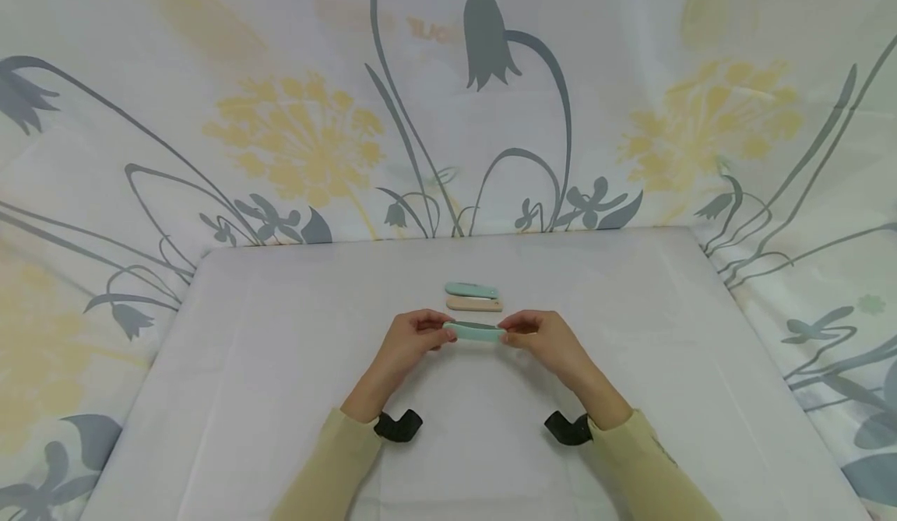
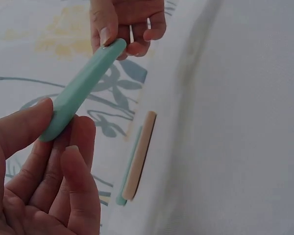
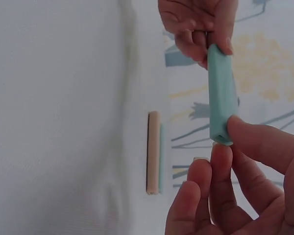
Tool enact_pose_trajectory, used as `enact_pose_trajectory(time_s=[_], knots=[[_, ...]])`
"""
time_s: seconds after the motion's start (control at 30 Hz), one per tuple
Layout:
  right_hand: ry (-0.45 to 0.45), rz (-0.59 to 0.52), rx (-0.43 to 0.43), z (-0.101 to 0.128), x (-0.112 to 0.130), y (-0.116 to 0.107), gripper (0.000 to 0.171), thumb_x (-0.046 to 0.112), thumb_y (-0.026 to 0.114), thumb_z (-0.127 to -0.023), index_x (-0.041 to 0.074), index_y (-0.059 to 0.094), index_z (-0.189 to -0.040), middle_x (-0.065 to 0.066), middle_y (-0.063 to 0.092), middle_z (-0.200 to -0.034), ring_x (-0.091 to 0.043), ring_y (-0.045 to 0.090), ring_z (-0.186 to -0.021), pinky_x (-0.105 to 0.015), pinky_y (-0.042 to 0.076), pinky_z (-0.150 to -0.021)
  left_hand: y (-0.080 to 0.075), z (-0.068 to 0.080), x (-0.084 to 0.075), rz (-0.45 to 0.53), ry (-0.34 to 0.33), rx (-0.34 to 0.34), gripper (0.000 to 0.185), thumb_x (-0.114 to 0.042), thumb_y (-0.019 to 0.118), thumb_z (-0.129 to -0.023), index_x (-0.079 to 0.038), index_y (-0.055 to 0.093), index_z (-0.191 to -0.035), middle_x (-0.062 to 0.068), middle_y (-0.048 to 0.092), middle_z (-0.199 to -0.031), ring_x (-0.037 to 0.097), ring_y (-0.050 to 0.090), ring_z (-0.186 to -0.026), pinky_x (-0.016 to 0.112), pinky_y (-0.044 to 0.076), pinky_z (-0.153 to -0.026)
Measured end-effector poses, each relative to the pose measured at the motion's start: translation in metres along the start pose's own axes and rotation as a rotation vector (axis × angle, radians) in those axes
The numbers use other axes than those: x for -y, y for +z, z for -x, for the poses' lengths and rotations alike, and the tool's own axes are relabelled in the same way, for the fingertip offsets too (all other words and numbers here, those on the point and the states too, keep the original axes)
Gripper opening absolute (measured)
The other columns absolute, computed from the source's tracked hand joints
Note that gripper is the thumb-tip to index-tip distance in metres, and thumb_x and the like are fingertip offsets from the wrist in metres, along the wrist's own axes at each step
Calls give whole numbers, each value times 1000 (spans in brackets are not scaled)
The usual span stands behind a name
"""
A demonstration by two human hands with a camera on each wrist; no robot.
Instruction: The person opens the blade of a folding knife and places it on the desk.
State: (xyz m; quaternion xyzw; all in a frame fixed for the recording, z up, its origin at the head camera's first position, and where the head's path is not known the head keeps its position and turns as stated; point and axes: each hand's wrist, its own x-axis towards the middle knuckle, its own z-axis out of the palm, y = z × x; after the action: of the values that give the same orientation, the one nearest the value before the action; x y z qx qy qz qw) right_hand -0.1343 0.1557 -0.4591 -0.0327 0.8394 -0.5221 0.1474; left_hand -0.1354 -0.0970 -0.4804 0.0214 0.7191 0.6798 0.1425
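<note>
Two hands hold one mint-green clip above the table, each pinching one end.

The head view shows the left hand (image 1: pixel 409 339) and the right hand (image 1: pixel 543 338) gripping the held green clip (image 1: pixel 475 332) by its ends, in the air over the middle of the table (image 1: pixel 280 365); just beyond it, toward the far edge, a beige clip (image 1: pixel 474 304) and a second green clip (image 1: pixel 472 290) lie side by side. The wrist views show what the head view does not: thumb and fingers closed on each tip. From the wrists the second green clip is almost hidden behind the beige one, only a thin edge is visible. What kind of clip it is, I cannot tell surely.
</note>
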Motion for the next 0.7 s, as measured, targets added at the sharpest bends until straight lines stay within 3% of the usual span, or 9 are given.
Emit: enact_pose_trajectory(time_s=[0.33, 0.7], knots=[[-60, 10, 41, 13, -4, 4, 21, 23, 76, -89, 10, 75, -106, 0, 71, -101, -21, 59, -98, -35, 48, -77, 0, 20, 4, 43, -60, -5, 25, -8, 73, -89, 3, 69, -111, 10, 74, -94, 29, 69, -93, 28, 51, -76], [-130, -45, 86, 10, 3, 22, 28, 30, 73, -93, 8, 76, -109, 1, 71, -105, -21, 61, -95, -36, 49, -79, 2, 32, 4, 43, -51, 0, 25, -9, 77, -87, 3, 71, -108, 8, 73, -92, 33, 68, -91, 27, 50, -74]])
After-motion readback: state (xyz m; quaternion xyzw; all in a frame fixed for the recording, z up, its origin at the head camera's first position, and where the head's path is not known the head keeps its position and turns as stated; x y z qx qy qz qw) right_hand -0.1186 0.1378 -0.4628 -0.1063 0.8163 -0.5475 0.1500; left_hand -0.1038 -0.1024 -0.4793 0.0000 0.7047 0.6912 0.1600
